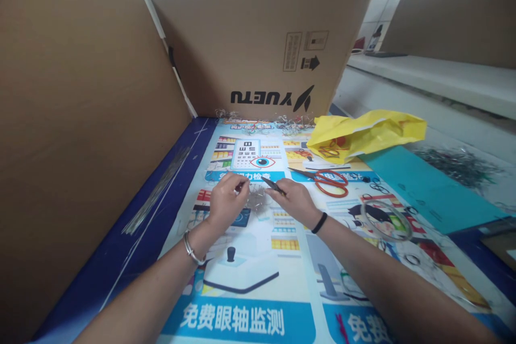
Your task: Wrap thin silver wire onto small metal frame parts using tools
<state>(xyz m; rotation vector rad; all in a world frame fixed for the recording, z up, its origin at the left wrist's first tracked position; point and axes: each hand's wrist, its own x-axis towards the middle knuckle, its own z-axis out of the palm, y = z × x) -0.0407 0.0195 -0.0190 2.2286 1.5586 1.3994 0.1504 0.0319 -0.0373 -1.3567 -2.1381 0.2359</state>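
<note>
In the head view my left hand point(226, 197) is closed in a pinch near the middle of the printed sheet, on something too small to make out. A silver bangle is on that wrist. My right hand point(297, 201), with a black band on the wrist, grips a small dark pointed tool point(274, 185) whose tip points up and left toward my left fingers. Between the hands, thin tangled wire bits point(257, 199) show over the sheet. Scissors with orange-red handles point(331, 183) lie just beyond my right hand.
Long thin wires point(157, 191) lie at the left. A yellow bag point(368, 134) stands at the back right, near a teal sheet point(427, 188) and a wire pile point(457, 166). A clear round dish point(387, 220) is at the right. Cardboard walls point(250, 37) stand behind and left.
</note>
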